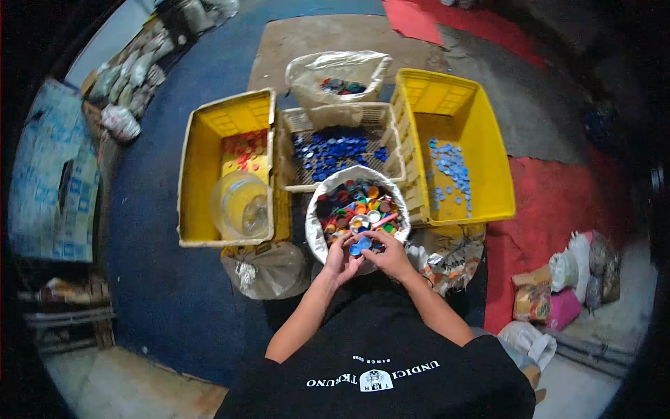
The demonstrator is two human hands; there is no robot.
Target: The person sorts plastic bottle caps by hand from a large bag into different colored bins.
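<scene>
My left hand (340, 259) and my right hand (391, 258) are close together over the near rim of a white sack (315, 236). Light blue bottle caps (359, 246) sit between them, with the fingers of both hands curled around. The sack is filled with mixed bottle caps (359, 204) in red, orange, green, white and dark colours. Behind it, a white crate (340, 112) holds dark blue caps (331, 150). To the right, light blue caps (452, 167) lie in a yellow crate (492, 160).
At left, another yellow crate (197, 164) contains red caps (246, 148) and a clear round container (242, 202). A pale sack (307, 73) with caps stands at the back. Plastic bags (265, 269) sit below the crates. More bags (569, 279) are piled at far right.
</scene>
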